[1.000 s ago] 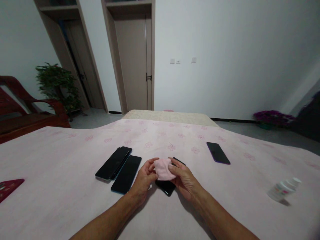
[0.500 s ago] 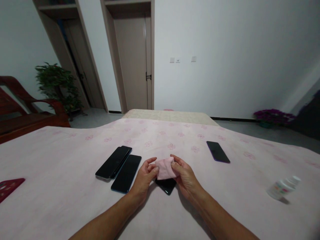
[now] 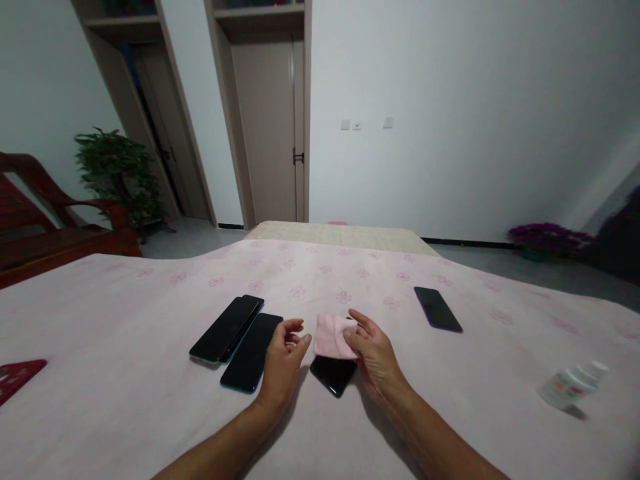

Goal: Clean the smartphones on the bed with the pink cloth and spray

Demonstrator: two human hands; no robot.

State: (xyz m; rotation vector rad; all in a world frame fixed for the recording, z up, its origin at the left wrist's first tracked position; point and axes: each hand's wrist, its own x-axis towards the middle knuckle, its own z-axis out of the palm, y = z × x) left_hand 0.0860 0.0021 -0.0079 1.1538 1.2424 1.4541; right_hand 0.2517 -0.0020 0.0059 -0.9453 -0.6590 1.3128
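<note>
One small, soft pink cloth [image 3: 331, 335] is what I have pinched between the thumb and fingers of the right hand [image 3: 379, 360]; it hangs well short of the far edge of the tabletop [image 3: 150, 400], which wears a pale pink, flower-printed covering [image 3: 115, 320]; in my head view the cloth overlaps a glossy black phone [image 3: 334, 379] whose lower end juts out below it; I cannot tell whether cloth and screen touch; the left hand [image 3: 281, 363] is free, its fingers loosely curled and parted, just beside the cloth but apart from it. Left of there, a black phone with a pale rim [image 3: 225, 330] lies overlapping a second black phone [image 3: 259, 303]; a blue-edged black phone [image 3: 249, 360] lies close beside that pair, partly hidden by the left hand; a purple-edged black phone [image 3: 438, 309] lies well apart, toward the far right corner; toward the right edge I make out a white bottle with a coloured label [image 3: 567, 387]; on the left side, a flat dark red object [image 3: 20, 379] is cut off by my view.
</note>
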